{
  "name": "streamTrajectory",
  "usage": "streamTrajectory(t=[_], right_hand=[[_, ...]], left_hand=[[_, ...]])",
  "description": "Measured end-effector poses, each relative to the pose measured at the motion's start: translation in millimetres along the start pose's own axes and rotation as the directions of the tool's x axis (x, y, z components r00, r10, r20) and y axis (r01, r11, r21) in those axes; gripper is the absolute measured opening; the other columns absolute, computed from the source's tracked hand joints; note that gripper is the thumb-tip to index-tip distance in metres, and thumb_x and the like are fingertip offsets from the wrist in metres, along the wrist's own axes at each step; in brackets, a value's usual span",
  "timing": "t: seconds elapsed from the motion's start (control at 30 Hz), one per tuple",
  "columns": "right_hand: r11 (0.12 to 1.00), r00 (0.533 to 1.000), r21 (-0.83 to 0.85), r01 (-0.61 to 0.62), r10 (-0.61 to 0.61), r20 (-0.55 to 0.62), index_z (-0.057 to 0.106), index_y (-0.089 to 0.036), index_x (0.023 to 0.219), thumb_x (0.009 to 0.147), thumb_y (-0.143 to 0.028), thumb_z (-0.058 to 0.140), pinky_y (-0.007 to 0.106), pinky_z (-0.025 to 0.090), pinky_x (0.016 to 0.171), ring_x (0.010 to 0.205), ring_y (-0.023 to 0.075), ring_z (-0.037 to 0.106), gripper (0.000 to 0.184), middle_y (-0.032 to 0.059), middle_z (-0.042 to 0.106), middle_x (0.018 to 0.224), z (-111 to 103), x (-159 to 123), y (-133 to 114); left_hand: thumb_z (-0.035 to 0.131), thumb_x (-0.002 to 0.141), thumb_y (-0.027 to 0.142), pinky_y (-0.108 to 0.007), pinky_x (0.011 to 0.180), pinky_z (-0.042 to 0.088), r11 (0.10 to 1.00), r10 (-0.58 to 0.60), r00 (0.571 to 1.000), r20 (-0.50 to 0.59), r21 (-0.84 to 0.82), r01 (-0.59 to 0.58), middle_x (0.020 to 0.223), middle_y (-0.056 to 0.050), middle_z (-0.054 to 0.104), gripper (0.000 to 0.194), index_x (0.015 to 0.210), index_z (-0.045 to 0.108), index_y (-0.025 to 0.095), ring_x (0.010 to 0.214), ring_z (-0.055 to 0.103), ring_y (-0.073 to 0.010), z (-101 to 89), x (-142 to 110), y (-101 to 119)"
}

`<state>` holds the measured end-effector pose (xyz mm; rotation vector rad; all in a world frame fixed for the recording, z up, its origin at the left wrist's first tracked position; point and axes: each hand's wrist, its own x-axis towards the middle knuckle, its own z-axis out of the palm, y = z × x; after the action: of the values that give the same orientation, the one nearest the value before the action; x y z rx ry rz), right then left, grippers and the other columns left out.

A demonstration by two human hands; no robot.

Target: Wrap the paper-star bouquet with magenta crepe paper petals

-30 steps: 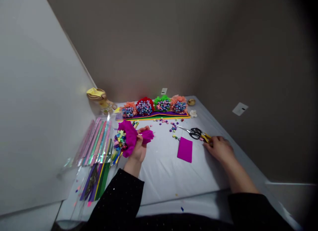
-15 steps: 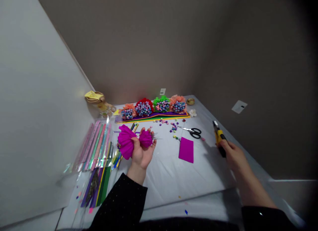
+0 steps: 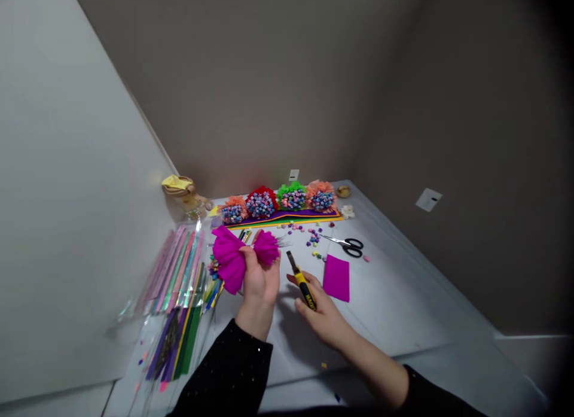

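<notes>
My left hand (image 3: 260, 279) is closed round the pinched middle of a magenta crepe-paper flower (image 3: 228, 258), which fans out on both sides of the grip. Thin wire ends (image 3: 283, 242) stick out on its right, and small colourful stars (image 3: 213, 266) show at its left edge. In my right hand (image 3: 323, 312) is a pair of yellow and black pliers (image 3: 305, 290), metal jaws pointing up and left, a short way from the wires and apart from them. A flat magenta paper piece (image 3: 336, 277) lies just beyond the right hand.
Black-handled scissors (image 3: 352, 247) lie behind the paper, near scattered paper stars (image 3: 314, 236). Several finished paper flowers (image 3: 262, 203) line the back on coloured sheets (image 3: 287, 219). Paper strips in clear sleeves (image 3: 173, 273) cover the left side. A jar (image 3: 195, 207) stands at back left.
My right hand has brought the pliers from the table's right side leftward, close to the flower. My left hand has turned the flower slightly and still holds it.
</notes>
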<state>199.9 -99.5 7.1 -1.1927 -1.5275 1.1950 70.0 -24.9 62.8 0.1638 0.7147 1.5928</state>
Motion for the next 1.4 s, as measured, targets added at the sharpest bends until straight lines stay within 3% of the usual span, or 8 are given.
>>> streamTrajectory(t=[0.17,0.3,0.47,0.6,0.87,1.03,1.4], right_hand=[[1.0,0.999,-0.016,0.015,-0.015,-0.039,0.058,-0.023,0.12,0.079,-0.028,0.055,0.046,0.03,0.11,0.125,0.0273,0.044,0.041,0.0113,0.05,0.127,7,7,3],[1.0,0.999,-0.012,-0.007,0.007,-0.043,0.059,-0.024,0.116,0.079,-0.026,0.055,0.045,0.032,0.109,0.123,0.0268,0.045,0.037,0.0106,0.05,0.125,10,8,4],[1.0,0.999,0.008,-0.025,0.025,-0.041,0.059,-0.023,0.115,0.081,-0.03,0.053,0.044,0.033,0.108,0.121,0.0273,0.046,0.035,0.0107,0.051,0.122,7,8,6],[0.999,0.998,-0.005,-0.039,0.039,-0.057,0.058,-0.022,0.115,0.082,-0.034,0.051,0.047,0.035,0.105,0.119,0.0286,0.048,0.036,0.0118,0.051,0.12,3,8,8],[0.999,1.0,-0.039,-0.021,0.02,-0.023,0.058,-0.022,0.114,0.084,-0.034,0.05,0.043,0.035,0.105,0.118,0.0275,0.048,0.033,0.0114,0.049,0.118,0,6,4],[0.998,1.0,-0.063,0.009,-0.009,0.001,0.057,-0.021,0.112,0.085,-0.032,0.049,0.042,0.038,0.102,0.115,0.0262,0.049,0.031,0.0111,0.049,0.115,1,7,2],[1.0,0.999,-0.011,0.016,-0.015,0.049,0.055,-0.02,0.115,0.087,-0.037,0.047,0.04,0.036,0.103,0.12,0.0256,0.047,0.034,0.0121,0.048,0.121,-2,7,5]], left_hand=[[0.038,0.084,0.067,-0.03,0.072,0.049,0.994,-0.102,0.991,0.084,0.039,0.099,0.079,-0.005,0.069,0.057,0.086,0.069,0.019,0.076,0.064,-0.0177,-5.9,4,-10],[0.042,0.084,0.064,-0.028,0.073,0.049,0.997,-0.066,0.998,0.012,0.039,0.065,0.085,-0.003,0.07,0.05,0.091,0.068,0.022,0.08,0.063,-0.0163,-14.7,8,-13],[0.034,0.088,0.062,-0.031,0.075,0.049,0.995,-0.101,0.993,-0.066,0.011,0.102,0.084,-0.001,0.069,0.05,0.085,0.068,0.025,0.083,0.063,-0.0169,-19.3,12,-11],[0.042,0.087,0.059,-0.031,0.08,0.049,0.999,-0.036,0.997,-0.07,0.007,0.037,0.087,-0.001,0.069,0.043,0.083,0.068,0.025,0.089,0.062,-0.0167,-19.8,12,-9],[0.039,0.088,0.058,-0.032,0.072,0.05,0.997,-0.073,0.987,-0.146,-0.004,0.073,0.078,-0.001,0.067,0.045,0.08,0.066,0.023,0.076,0.061,-0.0158,-18.6,11,-8],[0.046,0.085,0.058,-0.03,0.07,0.049,0.994,-0.108,0.985,-0.137,-0.003,0.109,0.074,0.0,0.066,0.041,0.079,0.065,0.021,0.073,0.061,-0.0153,-18.8,8,-11],[0.046,0.088,0.052,-0.028,0.064,0.048,0.999,-0.034,0.976,-0.214,-0.011,0.032,0.07,0.0,0.064,0.038,0.077,0.062,0.019,0.064,0.06,-0.0141,-10.3,3,-10]])
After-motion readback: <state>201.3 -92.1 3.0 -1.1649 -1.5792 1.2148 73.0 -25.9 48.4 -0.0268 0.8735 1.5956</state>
